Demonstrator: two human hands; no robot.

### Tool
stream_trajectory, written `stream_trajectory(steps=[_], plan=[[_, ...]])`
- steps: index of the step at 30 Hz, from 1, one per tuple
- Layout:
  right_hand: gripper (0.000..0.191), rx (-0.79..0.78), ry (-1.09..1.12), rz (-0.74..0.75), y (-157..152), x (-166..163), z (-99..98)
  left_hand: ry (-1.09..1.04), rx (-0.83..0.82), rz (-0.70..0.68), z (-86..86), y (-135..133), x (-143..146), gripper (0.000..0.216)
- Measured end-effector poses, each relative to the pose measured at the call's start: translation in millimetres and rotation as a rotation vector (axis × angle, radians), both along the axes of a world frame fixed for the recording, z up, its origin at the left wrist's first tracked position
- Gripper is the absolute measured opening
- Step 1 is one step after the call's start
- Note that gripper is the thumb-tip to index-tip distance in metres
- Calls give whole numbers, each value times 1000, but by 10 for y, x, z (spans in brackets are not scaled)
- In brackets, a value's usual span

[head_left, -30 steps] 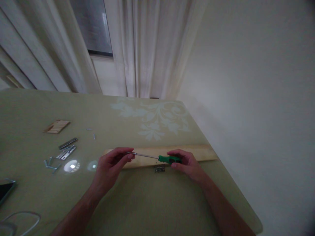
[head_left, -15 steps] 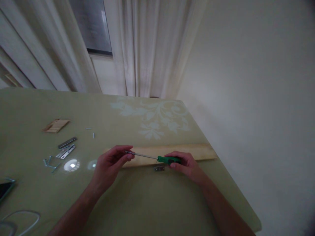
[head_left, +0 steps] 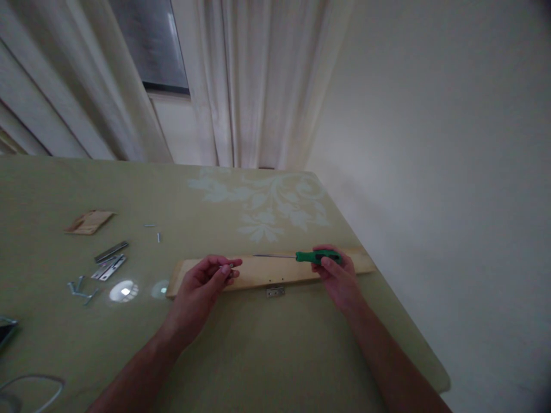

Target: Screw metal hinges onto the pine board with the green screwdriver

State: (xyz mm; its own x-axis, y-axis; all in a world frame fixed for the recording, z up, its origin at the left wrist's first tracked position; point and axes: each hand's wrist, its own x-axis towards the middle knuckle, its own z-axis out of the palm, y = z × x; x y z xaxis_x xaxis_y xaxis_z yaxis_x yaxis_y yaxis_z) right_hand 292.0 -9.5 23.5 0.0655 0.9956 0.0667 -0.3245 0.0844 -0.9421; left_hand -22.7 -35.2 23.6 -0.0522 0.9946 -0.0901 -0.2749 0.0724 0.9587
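My right hand (head_left: 338,275) is closed around the green handle of a screwdriver (head_left: 318,256). Its thin metal shaft points left, above a long pale wooden board (head_left: 253,269). Between the thumb and fingers of my left hand (head_left: 206,284) is a small metal screw (head_left: 231,265), mostly covered by the fingertips. The screwdriver tip is apart from it, a short way to the right. A small metal hinge (head_left: 275,292) lies against the board's near edge, just below two dark holes in the wood.
To the left lie a small wooden piece (head_left: 90,222), metal hinges (head_left: 109,267), two loose screws (head_left: 158,237) and a cluster of several longer screws (head_left: 81,291). A pale cable (head_left: 51,378) curls at the lower left. The green table (head_left: 279,355) ends at a wall on the right.
My right hand has drawn the screwdriver up and to the right, so its tip has come away from my left fingers. The left hand keeps its pinch. The view has shifted slightly.
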Motion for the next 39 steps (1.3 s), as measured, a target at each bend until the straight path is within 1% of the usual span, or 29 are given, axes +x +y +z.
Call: stream_trajectory(steps=[3,5,6,8,10,12,14,16,19,20,22,24,26,28,31,32,34,36,39], plan=[[24,3,145,-120,62,67,-9,-264,-163,49,-1,6,21,27],[22,-5,216,-164,103,106,-23,-410,-268,51,33,14,21,28],[22,-13,247,-177,121,118,-30,-482,-307,39,54,17,19,29],[25,-37,297,-191,147,128,-41,-600,-342,-13,92,16,12,22],[26,-54,313,-193,161,127,-47,-628,-331,-85,112,-1,8,17],[26,-51,292,-185,164,123,-49,-530,-294,-152,110,-39,15,20],[26,-36,268,-176,160,120,-50,-323,-230,-207,94,-96,40,22],[27,-25,264,-174,153,118,-51,9,-109,-263,69,-162,92,23],[27,-23,270,-176,150,113,-55,596,153,-346,10,-237,209,21],[27,-23,273,-177,150,112,-55,742,238,-354,-19,-249,252,18],[26,-25,283,-180,153,111,-52,901,377,-324,-87,-257,325,19],[25,-25,294,-185,152,110,-41,963,486,-279,-154,-255,372,24],[25,-26,318,-192,146,109,-22,1010,549,-293,-201,-263,396,25],[26,-32,360,-199,134,105,4,1077,537,-376,-218,-288,415,22],[26,-34,390,-201,113,91,42,1153,394,-523,-206,-326,453,27],[25,-32,383,-200,106,85,53,1166,342,-533,-199,-331,467,27],[24,-32,378,-203,95,68,72,1189,257,-506,-185,-321,490,28],[25,-44,401,-206,87,48,91,1222,206,-488,-166,-288,505,33],[26,-73,430,-199,77,16,123,1289,148,-549,-87,-209,523,31]])
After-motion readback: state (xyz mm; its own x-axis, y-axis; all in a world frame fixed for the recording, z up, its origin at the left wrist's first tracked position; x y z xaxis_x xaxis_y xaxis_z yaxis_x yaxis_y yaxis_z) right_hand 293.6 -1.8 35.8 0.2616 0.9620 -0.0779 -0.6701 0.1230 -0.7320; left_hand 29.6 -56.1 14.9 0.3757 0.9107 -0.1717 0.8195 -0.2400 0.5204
